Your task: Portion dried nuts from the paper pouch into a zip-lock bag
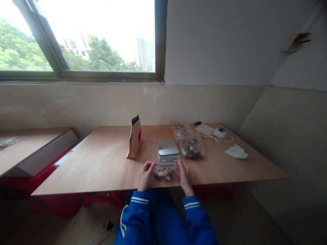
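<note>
A clear zip bag (166, 173) with a red-edged top and a small white label lies near the table's front edge, with brown and dark pieces inside. My left hand (146, 173) pinches its upper left corner. On the other side, my right hand (185, 173) grips the upper right corner, fingers closed on the plastic. Just beyond the bag sits a kitchen scale (168, 148) with a shiny metal top. To the right of the scale, a similar filled zip bag (192, 151) rests at the front of a row of several more.
A brown paper pouch (134, 139) stands upright left of the scale. Farther right are a white dome camera (220, 132) with its cable, a crumpled white tissue (236, 151), a white sheet (205, 129) and a green-handled tool (197, 123). Red stools (107, 199) stand below the table.
</note>
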